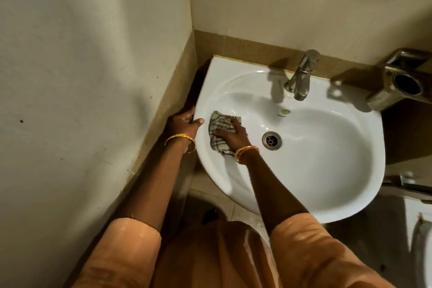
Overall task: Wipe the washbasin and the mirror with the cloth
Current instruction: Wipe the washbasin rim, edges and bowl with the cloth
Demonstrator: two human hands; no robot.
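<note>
A white washbasin (327, 159) is fixed in the corner of two walls. My right hand (233, 134) presses a checked grey-and-white cloth (221, 124) flat against the basin's inner left slope, left of the metal drain (271, 140). My left hand (185, 123) grips the basin's left rim, thumb on top. Both wrists wear gold bangles. No mirror is in view.
A chrome tap (301, 77) stands at the basin's back edge. A metal fixture (402, 82) juts from the wall at the right. The left wall (93, 77) is close beside the basin. A tiled floor (233, 206) shows below, and another white object (420, 241) sits at the right edge.
</note>
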